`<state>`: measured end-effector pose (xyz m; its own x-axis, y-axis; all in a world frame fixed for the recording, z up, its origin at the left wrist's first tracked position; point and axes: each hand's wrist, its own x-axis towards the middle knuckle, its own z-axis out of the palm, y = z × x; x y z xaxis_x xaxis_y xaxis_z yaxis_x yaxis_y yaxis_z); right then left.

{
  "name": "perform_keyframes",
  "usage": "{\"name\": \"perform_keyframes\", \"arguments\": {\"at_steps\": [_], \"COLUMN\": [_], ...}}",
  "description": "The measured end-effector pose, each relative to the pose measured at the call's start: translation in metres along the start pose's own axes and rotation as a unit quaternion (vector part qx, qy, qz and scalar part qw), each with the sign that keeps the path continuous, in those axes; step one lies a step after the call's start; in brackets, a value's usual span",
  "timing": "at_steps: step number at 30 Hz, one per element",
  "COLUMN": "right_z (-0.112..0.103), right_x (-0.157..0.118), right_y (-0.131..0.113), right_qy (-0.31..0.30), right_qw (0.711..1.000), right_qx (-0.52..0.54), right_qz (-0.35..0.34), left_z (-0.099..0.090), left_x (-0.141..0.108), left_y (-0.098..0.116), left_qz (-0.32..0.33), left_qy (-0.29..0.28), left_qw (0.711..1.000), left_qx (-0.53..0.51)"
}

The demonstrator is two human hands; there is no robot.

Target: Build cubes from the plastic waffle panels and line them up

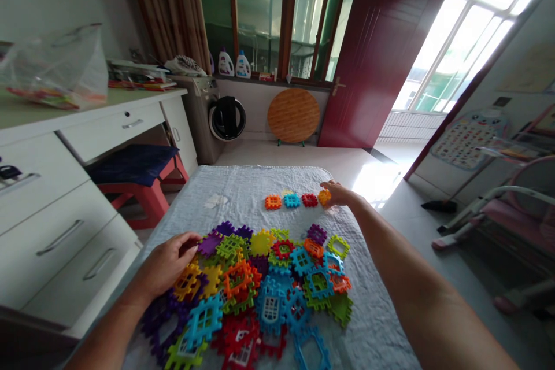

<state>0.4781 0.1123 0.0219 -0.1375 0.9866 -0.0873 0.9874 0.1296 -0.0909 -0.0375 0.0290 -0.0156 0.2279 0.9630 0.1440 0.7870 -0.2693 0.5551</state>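
Observation:
My right hand (338, 192) reaches to the far right of the cloth-covered table and grips a yellow-orange interlocking plastic tile (324, 197). It stands at the right end of a row with a red tile (309, 200), a blue tile (292, 201) and an orange tile (273, 202). At the left edge of a heap of tiles, my left hand (167, 263) has its fingers curled with the thumb close to them, at a purple tile (210, 244). The heap mixes green, blue, red, yellow, orange and purple tiles, many with window-like openings.
A grey-blue cloth (243, 185) covers the table. To the left are a red stool (143, 191) with a dark cushion and a white desk (104, 127) bearing a plastic bag (56, 69). A washing machine (203, 121) and a round wooden tabletop (293, 115) stand beyond. A pink chair (511, 208) is at right.

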Motion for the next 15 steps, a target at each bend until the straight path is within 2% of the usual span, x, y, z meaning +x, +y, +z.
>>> {"name": "perform_keyframes", "arguments": {"at_steps": [5,15], "right_z": [0.0009,0.0021], "right_x": [0.002,0.0031], "right_y": [-0.0028,-0.0068], "right_qy": [-0.004,-0.014], "right_qw": [1.0,1.0], "right_qx": [-0.003,-0.017], "right_qz": [-0.021,-0.018], "left_z": [-0.0013,-0.0042], "left_x": [-0.0006,-0.0008], "left_y": [0.0023,0.0083], "left_qz": [-0.006,-0.003], "left_qy": [-0.007,0.008], "left_qw": [1.0,1.0], "left_qx": [-0.002,-0.003]}}
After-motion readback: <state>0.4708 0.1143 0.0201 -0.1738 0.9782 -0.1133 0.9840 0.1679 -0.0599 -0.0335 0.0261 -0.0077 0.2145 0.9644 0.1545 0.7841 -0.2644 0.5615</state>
